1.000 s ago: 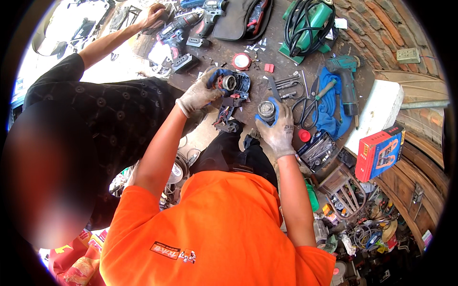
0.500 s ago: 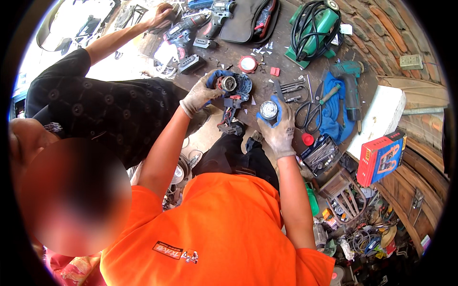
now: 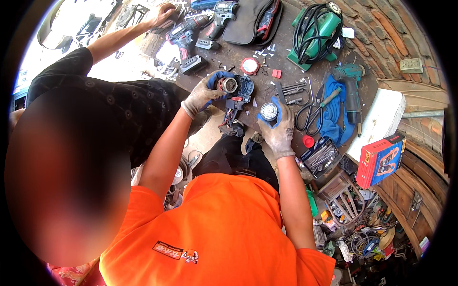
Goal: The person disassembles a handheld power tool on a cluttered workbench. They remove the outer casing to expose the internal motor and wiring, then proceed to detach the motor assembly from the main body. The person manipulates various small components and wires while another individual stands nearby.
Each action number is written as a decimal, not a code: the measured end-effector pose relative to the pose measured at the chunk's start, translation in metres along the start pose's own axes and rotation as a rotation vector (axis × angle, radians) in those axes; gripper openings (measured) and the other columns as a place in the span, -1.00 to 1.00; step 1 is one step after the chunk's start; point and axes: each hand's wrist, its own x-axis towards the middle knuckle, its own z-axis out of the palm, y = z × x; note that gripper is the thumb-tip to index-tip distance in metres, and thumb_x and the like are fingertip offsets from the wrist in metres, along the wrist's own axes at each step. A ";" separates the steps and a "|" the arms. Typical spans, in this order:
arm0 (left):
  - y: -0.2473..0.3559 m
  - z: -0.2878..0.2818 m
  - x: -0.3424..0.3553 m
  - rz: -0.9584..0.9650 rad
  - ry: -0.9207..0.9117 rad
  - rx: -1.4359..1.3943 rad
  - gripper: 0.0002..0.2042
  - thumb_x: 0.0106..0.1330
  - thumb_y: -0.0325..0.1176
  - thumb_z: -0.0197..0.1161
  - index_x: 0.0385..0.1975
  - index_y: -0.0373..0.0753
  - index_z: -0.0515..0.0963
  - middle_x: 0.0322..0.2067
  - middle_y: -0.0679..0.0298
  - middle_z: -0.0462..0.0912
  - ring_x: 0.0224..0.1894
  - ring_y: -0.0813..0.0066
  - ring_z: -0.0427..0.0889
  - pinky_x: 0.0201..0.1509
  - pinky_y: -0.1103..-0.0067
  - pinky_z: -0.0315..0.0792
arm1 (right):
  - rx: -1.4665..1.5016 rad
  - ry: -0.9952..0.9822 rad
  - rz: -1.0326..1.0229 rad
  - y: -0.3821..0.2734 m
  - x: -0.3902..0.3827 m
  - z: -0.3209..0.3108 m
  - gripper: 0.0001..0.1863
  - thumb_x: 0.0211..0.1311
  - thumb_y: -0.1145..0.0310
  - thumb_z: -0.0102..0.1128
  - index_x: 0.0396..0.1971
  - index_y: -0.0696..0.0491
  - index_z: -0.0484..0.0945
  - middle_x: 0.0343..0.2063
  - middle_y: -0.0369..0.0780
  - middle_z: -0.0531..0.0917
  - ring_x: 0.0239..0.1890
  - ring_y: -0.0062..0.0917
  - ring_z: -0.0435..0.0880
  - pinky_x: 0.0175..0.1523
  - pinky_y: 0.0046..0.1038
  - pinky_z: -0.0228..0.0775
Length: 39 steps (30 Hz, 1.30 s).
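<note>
My left hand (image 3: 202,96), in a grey and blue work glove, is closed around an opened power drill body (image 3: 245,87). Its round metal front faces up, and wires with a dark lower part hang below. To the right, over the table edge, my gloved right hand (image 3: 281,132) grips a round silver gearbox part (image 3: 269,112), its greyish-white face turned up. The two parts are apart. Beyond them on the table lie a red-rimmed round piece (image 3: 249,66) and a small red block (image 3: 276,73).
Cordless drills (image 3: 183,40) and a black tool pouch (image 3: 241,21) lie at the back. Right of my hands are scissors (image 3: 310,119), a blue cloth (image 3: 330,121), a teal drill (image 3: 352,90) and a corded green machine (image 3: 317,38). A co-worker's hand (image 3: 163,14) rests at far left.
The head of the person at my left has shifted slightly. The view has moved a little; both my hands keep the same parts in nearly the same places.
</note>
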 end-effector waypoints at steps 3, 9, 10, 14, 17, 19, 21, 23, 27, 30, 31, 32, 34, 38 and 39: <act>-0.002 0.000 0.000 -0.009 0.028 0.008 -0.43 0.08 -0.63 0.30 0.19 -0.28 0.45 0.13 0.27 0.55 0.19 0.48 0.50 0.38 0.51 0.31 | 0.000 -0.001 0.007 0.000 0.000 0.001 -0.18 -0.08 0.31 0.53 0.25 0.06 0.35 0.09 -0.02 0.52 0.14 -0.04 0.47 0.31 -0.01 0.24; 0.002 0.003 -0.001 0.010 0.021 0.073 -0.47 0.11 -0.61 0.28 0.17 -0.29 0.46 0.11 0.26 0.57 0.17 0.47 0.51 0.36 0.51 0.34 | -0.011 0.002 0.028 -0.001 0.000 -0.001 -0.20 -0.09 0.29 0.52 0.23 0.07 0.37 0.06 -0.01 0.52 0.11 0.00 0.47 0.29 0.00 0.25; 0.003 0.003 -0.002 0.002 0.029 0.062 -0.48 0.12 -0.62 0.27 0.17 -0.29 0.46 0.11 0.26 0.57 0.17 0.48 0.51 0.35 0.51 0.35 | -0.024 0.001 0.036 -0.001 -0.001 -0.001 -0.21 -0.09 0.28 0.51 0.22 0.08 0.38 0.05 -0.01 0.52 0.10 0.01 0.47 0.29 0.00 0.26; 0.000 0.003 -0.003 -0.018 0.048 -0.022 -0.48 0.12 -0.63 0.25 0.16 -0.29 0.46 0.10 0.26 0.57 0.16 0.48 0.51 0.34 0.51 0.37 | -0.059 -0.018 0.032 0.000 -0.002 -0.003 -0.25 -0.08 0.25 0.49 0.18 0.09 0.42 0.01 0.00 0.53 0.07 0.02 0.47 0.26 0.01 0.28; 0.001 0.005 -0.003 -0.008 0.050 -0.064 -0.49 0.12 -0.64 0.25 0.16 -0.28 0.46 0.09 0.27 0.57 0.15 0.49 0.52 0.34 0.51 0.38 | -0.072 -0.033 0.056 -0.003 -0.003 -0.006 -0.27 -0.10 0.25 0.49 0.15 0.09 0.44 -0.02 0.00 0.53 0.07 0.02 0.47 0.24 0.02 0.29; 0.003 0.006 -0.004 -0.013 0.051 -0.078 -0.49 0.12 -0.65 0.24 0.15 -0.28 0.46 0.08 0.28 0.57 0.13 0.49 0.53 0.34 0.51 0.39 | -0.070 -0.049 0.058 -0.005 -0.003 -0.009 -0.27 -0.10 0.26 0.49 0.15 0.09 0.44 -0.03 0.00 0.52 0.07 0.03 0.47 0.24 0.02 0.30; 0.003 0.006 -0.005 -0.035 0.052 -0.093 -0.50 0.13 -0.65 0.24 0.14 -0.28 0.46 0.06 0.28 0.57 0.12 0.50 0.53 0.33 0.52 0.39 | -0.074 -0.064 0.059 -0.005 -0.004 -0.010 -0.27 -0.11 0.26 0.48 0.15 0.09 0.44 -0.04 0.01 0.52 0.06 0.03 0.47 0.23 0.01 0.31; 0.003 0.007 -0.005 -0.030 0.052 -0.109 -0.51 0.13 -0.65 0.25 0.13 -0.28 0.47 0.05 0.28 0.57 0.11 0.50 0.53 0.32 0.52 0.40 | -0.084 -0.076 0.059 -0.004 -0.005 -0.011 -0.27 -0.11 0.26 0.48 0.15 0.10 0.44 -0.04 0.01 0.52 0.05 0.04 0.47 0.22 0.01 0.31; 0.003 0.008 -0.005 -0.024 0.062 -0.102 -0.51 0.12 -0.64 0.26 0.12 -0.27 0.48 0.05 0.28 0.58 0.11 0.51 0.53 0.29 0.53 0.41 | -0.071 -0.091 0.075 -0.002 -0.007 -0.010 -0.26 -0.13 0.28 0.47 0.15 0.09 0.44 -0.03 0.02 0.51 0.05 0.04 0.47 0.22 0.01 0.31; 0.004 0.008 -0.005 -0.042 0.066 -0.129 -0.51 0.12 -0.64 0.25 0.13 -0.27 0.48 0.05 0.28 0.57 0.12 0.51 0.52 0.28 0.53 0.42 | -0.048 -0.087 0.077 0.000 -0.008 -0.010 -0.25 -0.13 0.28 0.47 0.16 0.09 0.44 -0.02 0.02 0.51 0.06 0.03 0.46 0.22 0.01 0.31; 0.005 0.009 -0.006 -0.057 0.070 -0.142 -0.51 0.12 -0.64 0.24 0.13 -0.27 0.48 0.05 0.28 0.57 0.12 0.51 0.52 0.28 0.53 0.42 | -0.039 -0.081 0.076 -0.001 -0.008 -0.011 -0.25 -0.13 0.29 0.47 0.17 0.09 0.43 -0.01 0.02 0.51 0.06 0.03 0.46 0.22 0.00 0.31; 0.007 0.010 -0.006 -0.071 0.072 -0.156 -0.51 0.12 -0.65 0.23 0.13 -0.27 0.47 0.06 0.29 0.57 0.13 0.51 0.52 0.28 0.53 0.42 | -0.032 -0.074 0.075 -0.002 -0.008 -0.011 -0.25 -0.13 0.29 0.47 0.17 0.09 0.43 -0.01 0.02 0.51 0.06 0.03 0.46 0.22 0.00 0.31; 0.007 0.009 -0.006 -0.082 0.060 -0.168 -0.51 0.15 -0.64 0.25 0.15 -0.26 0.46 0.07 0.30 0.56 0.13 0.52 0.53 0.26 0.54 0.44 | -0.022 -0.073 0.078 0.000 -0.009 -0.011 -0.24 -0.13 0.29 0.47 0.18 0.09 0.43 -0.01 0.02 0.51 0.06 0.02 0.45 0.23 0.00 0.31; 0.003 0.005 -0.004 -0.049 0.030 -0.119 -0.51 0.18 -0.61 0.27 0.17 -0.25 0.45 0.09 0.31 0.54 0.12 0.53 0.54 0.22 0.57 0.47 | -0.016 -0.070 0.073 0.004 -0.010 -0.009 -0.24 -0.14 0.30 0.47 0.18 0.08 0.43 -0.01 0.01 0.51 0.07 0.03 0.45 0.24 0.00 0.30; 0.002 0.005 -0.004 -0.052 0.031 -0.139 -0.51 0.17 -0.61 0.27 0.17 -0.25 0.45 0.09 0.31 0.54 0.12 0.54 0.53 0.23 0.57 0.46 | -0.017 -0.070 0.073 0.004 -0.010 -0.009 -0.24 -0.13 0.29 0.47 0.18 0.08 0.44 -0.01 0.01 0.51 0.08 0.03 0.45 0.25 -0.01 0.30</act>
